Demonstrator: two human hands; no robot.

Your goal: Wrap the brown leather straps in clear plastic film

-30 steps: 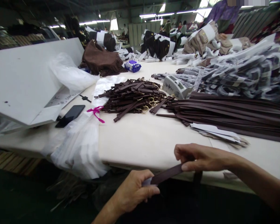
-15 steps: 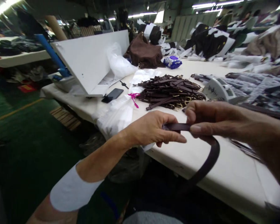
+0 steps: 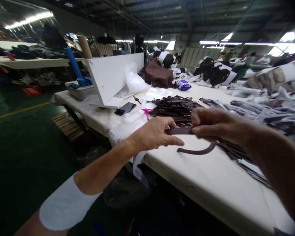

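A dark brown leather strap [image 3: 179,131] is stretched between my two hands above the table's front edge. My left hand [image 3: 155,133] grips one part of it, thumb and fingers around the strap. With thumb and bent fingers, my right hand [image 3: 211,124] pinches it a short way to the right. The strap's loose end curls below my right hand and points left. From under my left hand hangs a pale, translucent strip [image 3: 139,170]; what holds it is hidden. Just behind my hands lies a pile of dark brown straps [image 3: 173,106] with gold-coloured buckles.
On the white table [image 3: 186,170] are a phone [image 3: 125,108], a pink tie [image 3: 147,113], a white board box [image 3: 115,78] and a blue packet [image 3: 182,85]. A brown bag [image 3: 157,73] stands behind. Wrapped straps [image 3: 260,114] cover the right side.
The view has tilted up. My hands have shifted slightly left with the strap, and its loose end has swung up from below the table edge. The pale strip now hangs longer.
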